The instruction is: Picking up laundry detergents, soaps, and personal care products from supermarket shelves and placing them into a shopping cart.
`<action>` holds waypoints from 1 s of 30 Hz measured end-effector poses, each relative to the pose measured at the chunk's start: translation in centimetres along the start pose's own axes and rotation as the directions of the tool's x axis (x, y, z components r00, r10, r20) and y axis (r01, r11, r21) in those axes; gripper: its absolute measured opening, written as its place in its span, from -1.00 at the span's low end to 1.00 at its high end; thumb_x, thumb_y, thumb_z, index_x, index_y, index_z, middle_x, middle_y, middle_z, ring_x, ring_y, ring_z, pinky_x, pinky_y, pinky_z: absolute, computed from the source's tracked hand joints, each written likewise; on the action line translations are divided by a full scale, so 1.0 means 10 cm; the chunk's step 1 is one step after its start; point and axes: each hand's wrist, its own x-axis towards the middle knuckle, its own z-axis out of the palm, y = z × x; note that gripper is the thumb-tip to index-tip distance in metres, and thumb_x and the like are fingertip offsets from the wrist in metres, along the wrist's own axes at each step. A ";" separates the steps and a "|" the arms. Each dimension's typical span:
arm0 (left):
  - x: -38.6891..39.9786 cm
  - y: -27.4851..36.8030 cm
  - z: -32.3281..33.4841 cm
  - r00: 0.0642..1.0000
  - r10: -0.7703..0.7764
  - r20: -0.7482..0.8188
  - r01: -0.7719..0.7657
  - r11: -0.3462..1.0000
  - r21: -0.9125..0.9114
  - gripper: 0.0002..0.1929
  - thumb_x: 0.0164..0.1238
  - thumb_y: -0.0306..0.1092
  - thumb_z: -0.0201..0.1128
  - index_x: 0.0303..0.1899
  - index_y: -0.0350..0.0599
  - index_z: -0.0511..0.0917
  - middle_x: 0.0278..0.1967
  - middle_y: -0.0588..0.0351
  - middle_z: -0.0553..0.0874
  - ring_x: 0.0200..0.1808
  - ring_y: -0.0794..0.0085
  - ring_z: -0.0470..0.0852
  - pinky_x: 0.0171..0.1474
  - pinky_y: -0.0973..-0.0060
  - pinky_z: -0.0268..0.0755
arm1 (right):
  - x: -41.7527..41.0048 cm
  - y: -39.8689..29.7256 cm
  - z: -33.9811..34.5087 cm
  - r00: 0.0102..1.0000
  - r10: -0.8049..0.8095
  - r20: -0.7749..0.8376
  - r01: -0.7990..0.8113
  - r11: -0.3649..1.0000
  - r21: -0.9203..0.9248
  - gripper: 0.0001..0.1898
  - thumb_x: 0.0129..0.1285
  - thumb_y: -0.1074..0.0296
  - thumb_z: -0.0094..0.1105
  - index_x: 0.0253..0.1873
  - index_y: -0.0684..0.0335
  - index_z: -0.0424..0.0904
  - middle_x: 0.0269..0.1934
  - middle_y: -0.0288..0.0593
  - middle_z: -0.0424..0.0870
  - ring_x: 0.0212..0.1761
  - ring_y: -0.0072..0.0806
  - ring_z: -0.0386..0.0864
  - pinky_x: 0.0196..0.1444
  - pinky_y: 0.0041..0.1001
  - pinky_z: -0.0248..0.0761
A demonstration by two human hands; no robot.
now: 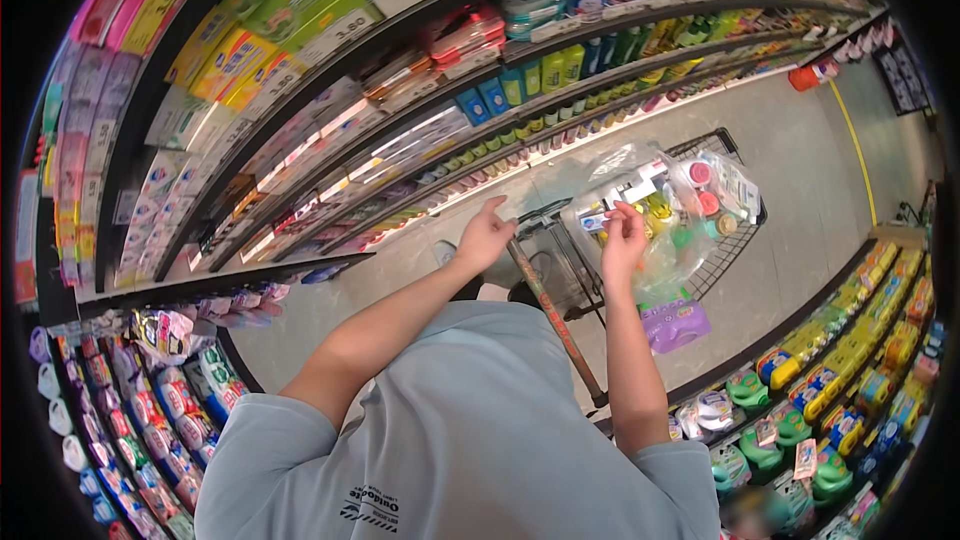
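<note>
A wire shopping cart [712, 262] stands in front of me, its handle bar [555, 319] crossing close to my waist. Inside it lies a clear plastic bag [675, 262] with boxes and bottles, some with pink caps. A purple pack [675, 325] shows at the cart's near right side. My left hand [486, 238] is raised beyond the left end of the handle, fingers apart, holding nothing. Over the near edge of the bag is my right hand [624, 240], fingers bent and apart; nothing shows in its grasp. Whether it touches the bag I cannot tell.
Long shelves [420, 135] of boxed and bottled goods with price tags run along the left and far side. Lower right, another shelf [817, 390] holds detergent bottles and yellow packs. Bagged goods [165, 334] fill shelves at the lower left. A yellow line [855, 142] marks the floor.
</note>
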 end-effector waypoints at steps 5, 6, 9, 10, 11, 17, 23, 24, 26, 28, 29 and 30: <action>0.07 -0.62 -0.63 0.947 -0.283 -0.153 0.161 0.829 -0.535 -0.57 0.53 -0.20 0.27 0.31 -0.13 0.48 -0.27 0.14 0.77 -0.41 0.50 0.66 -0.33 0.51 0.50 | -0.26 0.05 0.74 0.958 -0.084 0.274 0.095 0.995 -0.029 -0.76 0.47 0.62 0.06 0.13 0.29 0.62 -0.16 -0.29 0.69 -0.16 -0.67 0.57 -0.09 -0.63 0.48; 0.09 -0.67 -0.76 0.948 -0.279 -0.155 0.155 0.827 -0.541 -0.57 0.53 -0.20 0.27 0.31 -0.13 0.48 -0.27 0.14 0.77 -0.41 0.50 0.66 -0.33 0.51 0.50 | -0.34 0.05 0.94 0.948 -0.041 0.316 0.042 0.999 0.005 -0.70 0.42 0.66 0.08 0.17 0.29 0.63 -0.15 -0.28 0.69 -0.20 -0.68 0.57 -0.14 -0.65 0.46; 0.20 -0.84 -1.18 0.882 -0.375 -0.286 0.041 0.666 -0.745 -0.71 0.55 -0.24 0.29 0.16 -0.07 0.55 -0.30 0.20 0.72 -0.38 0.48 0.66 -0.29 0.50 0.53 | -0.47 -0.03 1.47 0.864 -0.028 0.503 0.118 0.982 -0.147 -0.61 0.45 0.61 0.09 0.31 0.20 0.60 -0.08 -0.29 0.69 -0.16 -0.64 0.58 -0.11 -0.61 0.49; 0.31 -1.02 -1.32 0.869 -0.362 -0.339 -0.066 0.594 -0.802 -0.74 0.54 -0.23 0.32 0.13 -0.03 0.56 -0.32 0.21 0.70 -0.37 0.46 0.66 -0.28 0.48 0.54 | -0.51 -0.07 1.68 0.858 -0.033 0.513 0.125 0.981 -0.146 -0.61 0.45 0.61 0.09 0.31 0.20 0.60 -0.08 -0.29 0.69 -0.16 -0.64 0.58 -0.11 -0.61 0.49; 0.43 -1.19 -1.46 0.849 -0.355 -0.391 -0.174 0.512 -0.841 -0.76 0.53 -0.22 0.35 0.09 0.00 0.57 -0.34 0.22 0.68 -0.37 0.44 0.66 -0.27 0.46 0.55 | -0.55 -0.11 1.91 0.823 -0.014 0.568 0.121 0.981 -0.152 -0.55 0.41 0.61 0.12 0.37 0.18 0.56 -0.02 -0.26 0.69 -0.17 -0.63 0.59 -0.11 -0.60 0.51; 0.85 -0.97 -1.90 0.782 -0.549 -0.296 -0.114 0.341 -0.933 -0.67 0.45 -0.13 0.44 0.06 -0.01 0.56 -0.32 0.10 0.71 -0.34 0.31 0.72 -0.23 0.32 0.68 | -0.58 0.11 2.91 0.777 -0.024 0.629 0.310 0.884 -0.350 -0.30 0.30 0.46 0.30 0.55 0.13 0.35 0.19 -0.05 0.62 -0.13 -0.37 0.67 -0.04 -0.38 0.57; 1.03 -1.11 -2.02 0.870 -0.439 -0.224 -0.094 0.300 -0.949 -0.65 0.53 -0.24 0.32 0.16 -0.12 0.42 -0.22 -0.11 0.74 -0.31 0.16 0.77 -0.28 0.28 0.72 | -0.53 -0.06 3.42 0.811 0.065 0.581 0.328 0.771 -0.545 -0.23 0.25 0.28 0.36 0.56 0.12 0.28 0.29 0.09 0.54 0.26 0.09 0.58 0.25 -0.09 0.51; 1.01 -1.15 -2.06 0.907 -0.373 -0.194 -0.069 0.323 -0.944 -0.67 0.64 -0.25 0.15 0.24 -0.14 0.33 -0.04 -0.25 0.72 -0.13 0.02 0.77 -0.05 0.14 0.74 | -0.53 -0.06 3.46 0.816 0.075 0.573 0.321 0.765 -0.558 -0.23 0.25 0.28 0.36 0.56 0.12 0.28 0.30 0.07 0.54 0.25 0.08 0.59 0.24 -0.09 0.51; 1.01 -1.19 -2.09 0.916 -0.357 -0.182 -0.071 0.303 -0.950 -0.68 0.66 -0.26 0.10 0.25 -0.17 0.31 -0.01 -0.29 0.71 -0.10 -0.01 0.76 -0.01 0.13 0.74 | -0.53 -0.06 3.54 0.829 0.087 0.552 0.313 0.745 -0.588 -0.26 0.25 0.28 0.34 0.55 0.12 0.31 0.28 0.03 0.56 0.24 0.06 0.60 0.22 -0.09 0.52; 0.98 -1.13 -2.11 0.920 -0.346 -0.186 -0.081 0.297 -0.951 -0.69 0.70 -0.30 -0.03 0.27 -0.25 0.28 0.09 -0.38 0.66 -0.02 -0.09 0.75 0.06 0.10 0.72 | -0.52 0.01 3.57 0.840 0.034 0.541 0.333 0.755 -0.564 -0.28 0.25 0.28 0.34 0.53 0.12 0.35 0.24 0.03 0.57 0.21 0.05 0.61 0.21 -0.09 0.53; 0.96 -1.10 -2.13 0.924 -0.341 -0.175 -0.071 0.298 -0.952 -0.69 0.70 -0.30 -0.03 0.27 -0.25 0.28 0.09 -0.38 0.66 -0.02 -0.09 0.75 0.06 0.10 0.72 | -0.53 0.05 3.58 0.843 -0.020 0.538 0.359 0.765 -0.534 -0.30 0.25 0.28 0.34 0.51 0.11 0.38 0.21 0.04 0.59 0.18 0.04 0.62 0.20 -0.10 0.53; 0.94 -1.12 -2.14 0.926 -0.329 -0.186 -0.083 0.303 -0.949 -0.68 0.70 -0.30 -0.04 0.27 -0.28 0.28 0.09 -0.39 0.66 -0.01 -0.09 0.75 0.07 0.11 0.72 | -0.55 0.03 3.61 0.847 -0.020 0.532 0.356 0.764 -0.538 -0.30 0.25 0.28 0.34 0.51 0.11 0.38 0.21 0.04 0.59 0.18 0.04 0.62 0.20 -0.10 0.53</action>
